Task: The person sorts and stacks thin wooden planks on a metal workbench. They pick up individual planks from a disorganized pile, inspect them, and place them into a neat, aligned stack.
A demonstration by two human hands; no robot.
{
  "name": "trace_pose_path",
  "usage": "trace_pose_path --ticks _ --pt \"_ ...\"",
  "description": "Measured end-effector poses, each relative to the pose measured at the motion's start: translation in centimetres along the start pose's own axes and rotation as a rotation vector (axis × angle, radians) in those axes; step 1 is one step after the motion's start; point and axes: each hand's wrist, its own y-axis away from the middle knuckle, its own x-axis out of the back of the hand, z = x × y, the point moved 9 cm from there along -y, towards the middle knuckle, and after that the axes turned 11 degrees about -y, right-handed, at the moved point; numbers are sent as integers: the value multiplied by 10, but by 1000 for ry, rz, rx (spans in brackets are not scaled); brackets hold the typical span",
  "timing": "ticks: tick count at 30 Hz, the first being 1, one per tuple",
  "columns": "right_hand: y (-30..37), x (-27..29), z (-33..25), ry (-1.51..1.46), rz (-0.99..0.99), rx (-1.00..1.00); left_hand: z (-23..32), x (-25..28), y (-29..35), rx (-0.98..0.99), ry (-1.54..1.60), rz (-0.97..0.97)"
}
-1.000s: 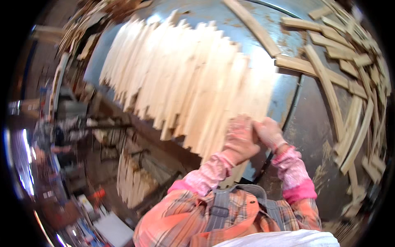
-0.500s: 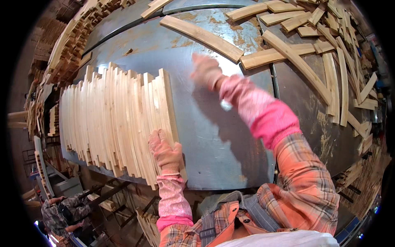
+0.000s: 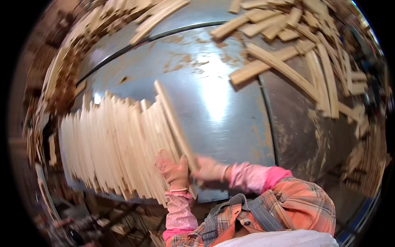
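Note:
A row of pale wooden slats (image 3: 119, 144), packed side by side, lies on the metal table (image 3: 230, 136). My left hand (image 3: 173, 168) in a light glove rests flat on the right-hand part of the row, fingers stretched out and thumb apart. Along the row's right edge, a single wooden slat (image 3: 175, 119) leans at a slight angle, with a narrow gap beside it. My right hand (image 3: 207, 169), also gloved and somewhat blurred, is closed around that slat near its near end, close to my left thumb.
Loose wooden pieces (image 3: 284, 61) lie heaped at the far right. Two longer strips (image 3: 158, 20) are at the far edge. Stacked wood (image 3: 61, 78) lines the left side. A seam (image 3: 269, 123) divides the table on the right. Someone in camouflage (image 3: 68, 232) is blurred at lower left.
My right hand has come from the far middle of the table back beside my left hand, now with a slat. The slat lying at the far middle is gone from there. The view has shifted.

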Motion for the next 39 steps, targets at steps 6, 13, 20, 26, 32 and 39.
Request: trace_pose_path --ticks 6,13,20,26,32,39 --pt "-6 74 -2 620 188 416 30 -14 7 -118 -216 -127" --pt "143 491 -109 995 1251 41 84 -9 -45 -278 138 29" --pt "208 568 -51 820 1074 -296 327 -38 -185 -618 199 -14" --pt "212 545 -29 16 934 135 451 -98 -344 -577 -35 -32" --pt "163 588 -21 -403 939 384 540 -155 -400 -608 -82 -118" --pt "126 595 -82 51 1284 147 569 -187 -316 -517 -134 -242"
